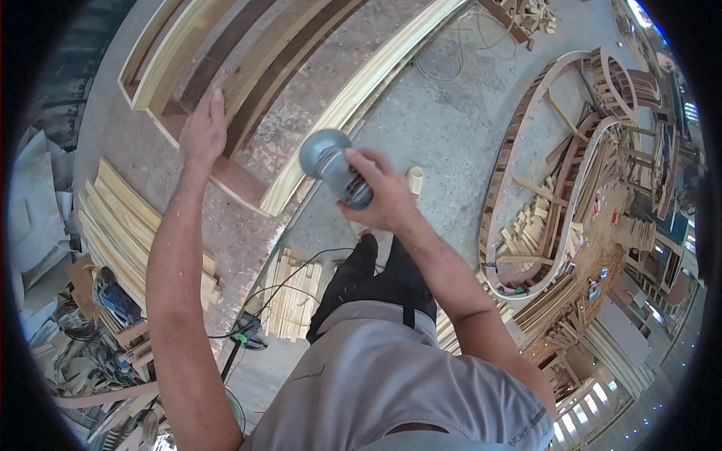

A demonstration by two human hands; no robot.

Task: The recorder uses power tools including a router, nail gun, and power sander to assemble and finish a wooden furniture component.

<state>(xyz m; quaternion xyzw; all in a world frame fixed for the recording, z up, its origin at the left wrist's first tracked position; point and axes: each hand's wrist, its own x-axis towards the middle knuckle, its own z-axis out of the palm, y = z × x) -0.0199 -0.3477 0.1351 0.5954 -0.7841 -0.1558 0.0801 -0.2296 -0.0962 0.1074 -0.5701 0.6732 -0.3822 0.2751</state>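
My right hand [383, 195] grips a grey power sander [328, 156] with a round head, held in the air beside the workbench edge. My left hand [204, 129] lies on the near end of a curved wooden frame [244, 184], its fingers stretched out and partly hidden. The frame is made of several long bent slats, some pale and some dark brown, lying on the worn bench top. A pale curved slat [323, 135] forms its right side, close to the sander but apart from it.
Pale wood strips [124, 225] are stacked on the bench to the left. More strips [289, 297] lie on the floor beside my legs, with a black cable across them. On the right stands a large oval wooden frame [492, 195] with wood offcuts inside. Tools and cables clutter the lower left.
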